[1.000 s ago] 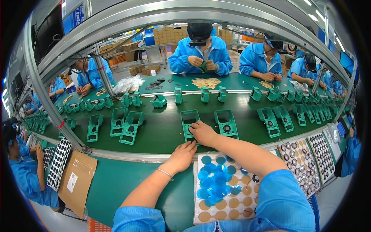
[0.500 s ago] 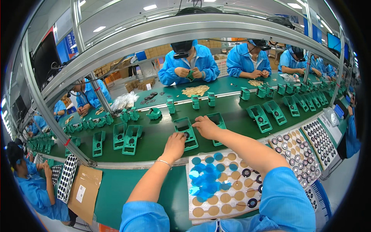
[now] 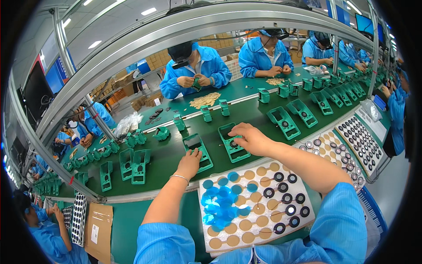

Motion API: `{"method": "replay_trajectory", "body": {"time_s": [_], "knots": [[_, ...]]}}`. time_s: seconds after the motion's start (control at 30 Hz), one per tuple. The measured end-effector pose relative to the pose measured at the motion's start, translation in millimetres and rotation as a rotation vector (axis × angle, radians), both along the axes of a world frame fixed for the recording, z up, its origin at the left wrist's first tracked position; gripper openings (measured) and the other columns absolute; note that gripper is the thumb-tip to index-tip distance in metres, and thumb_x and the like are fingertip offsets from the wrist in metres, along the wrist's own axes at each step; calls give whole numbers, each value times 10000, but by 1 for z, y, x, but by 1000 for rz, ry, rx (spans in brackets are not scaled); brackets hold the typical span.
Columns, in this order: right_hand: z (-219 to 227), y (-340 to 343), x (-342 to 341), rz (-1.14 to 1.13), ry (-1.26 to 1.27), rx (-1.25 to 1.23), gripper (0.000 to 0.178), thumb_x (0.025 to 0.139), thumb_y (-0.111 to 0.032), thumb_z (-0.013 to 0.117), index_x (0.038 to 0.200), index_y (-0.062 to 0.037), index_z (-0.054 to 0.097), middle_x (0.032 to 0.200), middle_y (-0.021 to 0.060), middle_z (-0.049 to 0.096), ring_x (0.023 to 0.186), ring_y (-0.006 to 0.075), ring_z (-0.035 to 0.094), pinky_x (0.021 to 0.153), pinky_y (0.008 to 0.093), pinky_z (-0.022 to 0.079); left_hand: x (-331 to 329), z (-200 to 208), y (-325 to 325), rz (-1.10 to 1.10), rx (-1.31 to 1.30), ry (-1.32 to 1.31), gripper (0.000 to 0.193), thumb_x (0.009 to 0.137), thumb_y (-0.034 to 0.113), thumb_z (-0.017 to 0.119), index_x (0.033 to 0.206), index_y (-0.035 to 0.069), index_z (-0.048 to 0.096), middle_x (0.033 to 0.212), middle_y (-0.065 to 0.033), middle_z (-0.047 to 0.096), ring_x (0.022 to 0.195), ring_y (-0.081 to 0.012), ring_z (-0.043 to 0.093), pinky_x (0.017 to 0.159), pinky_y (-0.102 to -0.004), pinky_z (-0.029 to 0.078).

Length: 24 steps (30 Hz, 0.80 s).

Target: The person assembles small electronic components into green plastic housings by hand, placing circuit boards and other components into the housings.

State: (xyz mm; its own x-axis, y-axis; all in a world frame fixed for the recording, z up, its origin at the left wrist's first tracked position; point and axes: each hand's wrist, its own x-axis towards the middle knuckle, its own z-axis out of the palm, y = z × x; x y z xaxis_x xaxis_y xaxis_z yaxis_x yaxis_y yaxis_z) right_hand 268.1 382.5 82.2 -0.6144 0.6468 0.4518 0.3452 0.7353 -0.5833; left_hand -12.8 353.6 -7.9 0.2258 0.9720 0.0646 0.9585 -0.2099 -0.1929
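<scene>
My left hand lies with its fingers extended on a green plastic housing on the dark green work surface, covering its middle. My right hand is over a second green housing just to the right, fingers bent and apart at its upper middle. A small round black part shows in that housing beside the fingertips. In front of me is a white sheet bearing tan discs, a heap of blue film discs and black ring-shaped parts with thin wires.
More green housings stand left and right along the line. A metal frame rail spans overhead. Beyond it, co-workers in blue sit by tan piles. Trays of round parts lie right; brown cardboard leans left.
The whole view has shifted, moving the scene leftward. My right hand has gone from the gap between the two housings to over the right one. My left hand stays on its housing.
</scene>
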Motion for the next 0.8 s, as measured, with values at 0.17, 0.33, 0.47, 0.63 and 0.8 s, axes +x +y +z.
{"method": "replay_trajectory", "body": {"time_s": [0.17, 0.33, 0.47, 0.63, 0.8], "knots": [[8, -7, 36, 2, -15, 37, 216, 822, -133, 550, 1005, -39, 616, 987, 151, 574, 963, 318, 535, 845, 386, 438, -9, -4, 5, -45, 66, 12, 424, 806, 78, 467, 1230, 99, 462, 1306, -93, 435, 1183, -335, 421, 906, -453, 400], [-19, -30, 80, 47, -372, -38, 177, 784, -179, 577, 896, -65, 651, 940, 141, 605, 900, 327, 564, 794, 402, 460, 2, 16, 0, -113, 66, 69, 449, 795, 54, 481, 1241, 103, 460, 1314, -137, 404, 1229, -348, 356, 960, -491, 336], [-31, -72, 87, 50, -613, 207, 145, 764, -156, 581, 844, -50, 640, 880, 115, 595, 913, 297, 540, 795, 384, 465, 50, 62, -32, -184, 237, -309, 303, 783, 42, 521, 1082, 57, 570, 1201, -155, 485, 1116, -349, 435, 930, -434, 379], [-45, -90, 80, -48, -661, 319, 137, 734, -126, 575, 834, -53, 633, 905, 99, 594, 912, 278, 544, 770, 366, 480, 126, 91, -107, -488, 71, -462, 203, 739, 59, 621, 943, 57, 622, 1054, -119, 547, 966, -304, 491, 869, -384, 415], [-60, -84, 74, -94, -603, 393, 130, 743, -110, 554, 824, -28, 616, 911, 95, 590, 896, 275, 567, 731, 364, 496, 145, 87, -150, -472, 25, -483, 203, 750, 64, 612, 952, 58, 629, 1050, -120, 544, 961, -301, 492, 864, -389, 418]]}}
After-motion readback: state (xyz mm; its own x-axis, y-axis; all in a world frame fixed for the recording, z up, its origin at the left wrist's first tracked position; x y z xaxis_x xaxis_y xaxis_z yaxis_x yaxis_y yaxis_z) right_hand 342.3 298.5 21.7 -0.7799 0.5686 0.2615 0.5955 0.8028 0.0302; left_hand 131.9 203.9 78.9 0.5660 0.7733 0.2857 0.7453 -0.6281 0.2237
